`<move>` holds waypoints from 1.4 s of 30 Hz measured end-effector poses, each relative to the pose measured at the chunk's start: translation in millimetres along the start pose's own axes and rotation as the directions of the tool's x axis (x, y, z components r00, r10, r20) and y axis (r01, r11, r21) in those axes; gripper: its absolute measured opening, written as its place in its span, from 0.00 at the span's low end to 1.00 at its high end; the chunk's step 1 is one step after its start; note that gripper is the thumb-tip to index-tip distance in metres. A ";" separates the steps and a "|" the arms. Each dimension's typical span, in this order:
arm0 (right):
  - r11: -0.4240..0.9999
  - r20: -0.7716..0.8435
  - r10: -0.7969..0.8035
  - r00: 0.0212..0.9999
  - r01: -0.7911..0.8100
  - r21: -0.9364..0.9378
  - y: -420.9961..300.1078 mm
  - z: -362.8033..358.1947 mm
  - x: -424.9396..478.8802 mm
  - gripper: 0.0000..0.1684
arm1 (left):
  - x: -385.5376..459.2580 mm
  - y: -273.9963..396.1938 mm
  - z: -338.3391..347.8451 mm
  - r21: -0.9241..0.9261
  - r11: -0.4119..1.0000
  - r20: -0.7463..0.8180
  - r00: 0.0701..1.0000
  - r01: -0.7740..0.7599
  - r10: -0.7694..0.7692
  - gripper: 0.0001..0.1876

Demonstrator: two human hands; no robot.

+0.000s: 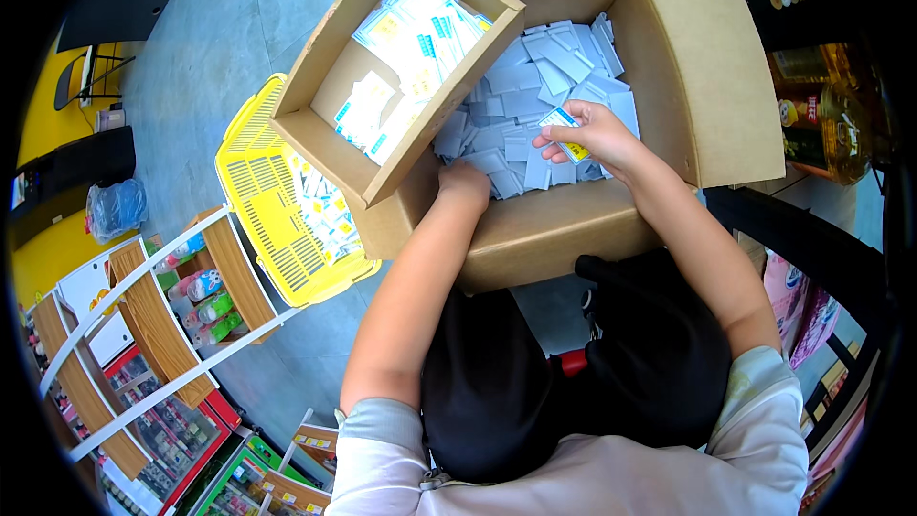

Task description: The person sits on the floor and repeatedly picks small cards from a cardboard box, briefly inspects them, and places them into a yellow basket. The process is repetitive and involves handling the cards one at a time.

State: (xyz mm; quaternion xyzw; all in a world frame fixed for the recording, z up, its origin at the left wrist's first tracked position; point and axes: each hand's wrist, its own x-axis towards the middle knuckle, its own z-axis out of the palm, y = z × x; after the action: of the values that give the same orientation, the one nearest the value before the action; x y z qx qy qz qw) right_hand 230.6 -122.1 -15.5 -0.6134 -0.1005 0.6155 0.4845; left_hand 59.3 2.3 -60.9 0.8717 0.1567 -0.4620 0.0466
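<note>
Between thumb and fingers of my right hand (591, 130) is a small price tag (566, 133) with a blue band and a yellow part. Below it, a large open cardboard box (559, 226) holds many pale blank-looking tags or holders (517, 80). My left hand (464, 183) reaches into this box at its near left corner; its fingers are hidden, so what it holds cannot be seen. A smaller cardboard tray (315, 130) rests tilted across the box's left side, with stacks of blue, white and yellow price tags (430, 39) inside.
A yellow plastic basket (269, 229) with more price tags (331, 218) stands on the floor at the left. Wooden shelves with bottles (208, 307) are at lower left. Large oil bottles (817, 129) stand at the right, near the box's raised flap (716, 79).
</note>
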 end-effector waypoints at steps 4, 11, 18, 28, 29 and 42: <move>1.000 0.000 0.002 1.000 -0.002 -0.012 0.0 0.4 -0.1 0.12 | 9.6 -1.5 0.9 -0.154 0.988 0.016 1.000 -0.005 0.008 0.14; 0.999 0.013 -0.017 1.000 0.017 0.035 3.7 -2.8 5.0 0.11 | 18.5 2.1 15.3 -0.473 0.847 -0.369 0.927 -0.242 0.059 0.10; 0.999 -0.005 -0.012 1.000 0.012 0.040 3.0 -3.7 4.8 0.11 | 2.2 -4.6 -9.3 -0.596 0.729 -0.483 0.876 -0.336 0.009 0.13; 0.987 -0.093 -0.080 0.992 0.092 0.130 -4.8 2.3 -2.0 0.16 | -45.3 -2.9 -25.8 -0.693 -0.695 -0.143 0.981 -0.195 -0.132 0.23; 0.992 -0.119 -0.086 0.989 0.096 0.083 -5.2 2.6 -2.2 0.16 | -44.0 -3.4 -23.7 -0.655 -0.732 -0.157 0.982 -0.186 -0.109 0.22; 0.961 -0.178 -0.245 0.953 0.263 0.082 0.4 2.8 5.6 0.18 | -37.8 -5.3 -22.0 -0.644 -0.666 -0.259 0.927 -0.376 -0.273 0.21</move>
State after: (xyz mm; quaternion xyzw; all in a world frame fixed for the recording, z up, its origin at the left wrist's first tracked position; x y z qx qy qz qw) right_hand 229.3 -117.0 -18.9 -0.6183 -0.1056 0.4993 0.5977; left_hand 55.2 3.6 -17.1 0.3712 0.4251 0.1315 0.8150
